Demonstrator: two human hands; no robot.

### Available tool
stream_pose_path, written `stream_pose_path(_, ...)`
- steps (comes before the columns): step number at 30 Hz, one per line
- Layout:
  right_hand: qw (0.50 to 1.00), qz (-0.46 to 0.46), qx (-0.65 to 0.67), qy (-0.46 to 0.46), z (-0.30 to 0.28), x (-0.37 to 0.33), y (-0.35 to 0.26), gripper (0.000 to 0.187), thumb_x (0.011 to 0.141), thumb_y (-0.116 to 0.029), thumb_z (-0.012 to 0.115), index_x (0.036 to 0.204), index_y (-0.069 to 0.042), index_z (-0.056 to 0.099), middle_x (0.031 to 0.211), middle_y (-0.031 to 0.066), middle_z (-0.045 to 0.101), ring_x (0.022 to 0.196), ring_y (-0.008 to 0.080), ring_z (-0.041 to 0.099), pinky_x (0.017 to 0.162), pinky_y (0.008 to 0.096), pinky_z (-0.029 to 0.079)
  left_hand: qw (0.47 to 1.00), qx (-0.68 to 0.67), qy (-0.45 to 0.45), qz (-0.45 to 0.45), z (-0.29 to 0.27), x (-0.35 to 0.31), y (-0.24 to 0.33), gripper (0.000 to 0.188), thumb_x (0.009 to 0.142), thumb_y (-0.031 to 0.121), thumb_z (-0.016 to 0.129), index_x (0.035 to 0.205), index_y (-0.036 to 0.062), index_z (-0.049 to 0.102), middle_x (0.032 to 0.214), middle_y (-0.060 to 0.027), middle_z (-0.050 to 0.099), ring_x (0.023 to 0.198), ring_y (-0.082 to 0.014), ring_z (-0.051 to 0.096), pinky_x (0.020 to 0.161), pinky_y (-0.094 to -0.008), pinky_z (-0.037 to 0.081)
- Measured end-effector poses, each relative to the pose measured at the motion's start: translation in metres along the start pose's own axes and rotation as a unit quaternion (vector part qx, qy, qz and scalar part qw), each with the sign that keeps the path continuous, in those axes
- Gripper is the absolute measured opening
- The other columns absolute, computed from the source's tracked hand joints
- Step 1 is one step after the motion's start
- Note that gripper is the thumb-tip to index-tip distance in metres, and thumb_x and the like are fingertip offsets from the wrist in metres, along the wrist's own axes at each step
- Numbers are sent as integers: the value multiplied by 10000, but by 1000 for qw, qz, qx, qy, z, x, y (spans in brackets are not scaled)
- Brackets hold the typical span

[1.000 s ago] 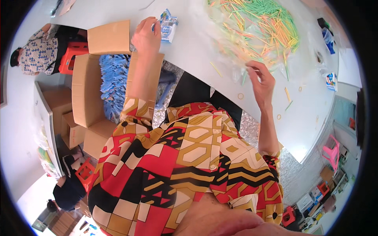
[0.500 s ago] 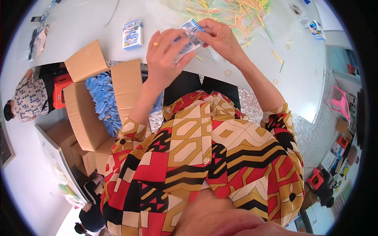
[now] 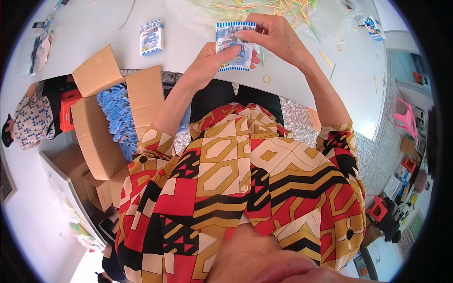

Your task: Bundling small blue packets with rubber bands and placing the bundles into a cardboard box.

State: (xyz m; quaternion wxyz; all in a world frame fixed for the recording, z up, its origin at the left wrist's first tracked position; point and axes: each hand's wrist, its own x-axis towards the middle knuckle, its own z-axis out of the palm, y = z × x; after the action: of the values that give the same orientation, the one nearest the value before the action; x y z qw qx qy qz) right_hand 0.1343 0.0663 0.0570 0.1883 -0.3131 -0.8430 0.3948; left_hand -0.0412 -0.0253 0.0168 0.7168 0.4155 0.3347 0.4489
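A small blue-and-white packet (image 3: 230,34) with striped ends is held upright over the table's near edge. My left hand (image 3: 205,66) grips its lower part, the thumb across the front and the other fingers behind. At its upper right my right hand (image 3: 278,40) pinches the packet, thumb on the front face. A thin green stick partly shows beside the packet's right edge. To the left, a similar blue-and-white packet (image 3: 151,37) lies on the table, touched by neither hand.
Colored thin sticks (image 3: 288,12) lie heaped on clear plastic at the back. Rubber bands, including one (image 3: 267,79), and loose sticks (image 3: 326,59) lie to the right. Another packet (image 3: 373,28) is at far right. An open cardboard box (image 3: 96,137) of blue packets (image 3: 118,118) stands at left.
My left hand has moved from its blurred place over the packet to gripping its lower part. The packet has turned from tilted to upright, its front now in plain view.
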Motion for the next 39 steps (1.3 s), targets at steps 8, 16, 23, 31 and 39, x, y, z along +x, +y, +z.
stream_pose_path(8,998,-14,13,-66,-12,-7,-13,217,905,-233,578,842,-30,620,627,1,528,557,63,417,493,240,331,997,-75,-8,-10,13,2,-2,299,944,212,488,1156,5,528,990,-125,662,981,-211,632,870,-333,501)
stream_pose_path(16,996,-74,47,-28,-10,-12,-23,140,892,-166,589,952,-43,620,727,22,586,656,82,531,583,242,423,997,-42,36,53,18,2,-8,221,923,178,538,1098,44,561,916,-119,673,860,-173,653,761,-293,519)
stream_pose_path(23,992,-108,58,41,-26,-17,-43,261,765,-35,680,1014,-38,601,977,87,579,810,167,564,647,296,468,985,-53,149,69,19,-1,-16,188,839,82,652,1014,38,600,829,-93,676,766,-153,662,674,-263,538)
stream_pose_path(31,986,-166,-26,21,-27,-9,-38,213,742,-16,678,939,-38,600,971,116,558,848,254,583,700,315,483,987,3,122,105,18,7,-9,192,834,55,645,1014,10,594,834,-90,670,751,-154,661,691,-264,539)
stream_pose_path(39,962,-217,-137,98,-30,-23,-15,175,687,-46,715,832,-53,618,942,59,589,886,237,593,738,325,501,967,97,214,97,35,-1,-4,273,828,64,650,1084,-16,607,961,-31,638,858,-86,579,784,-259,480)
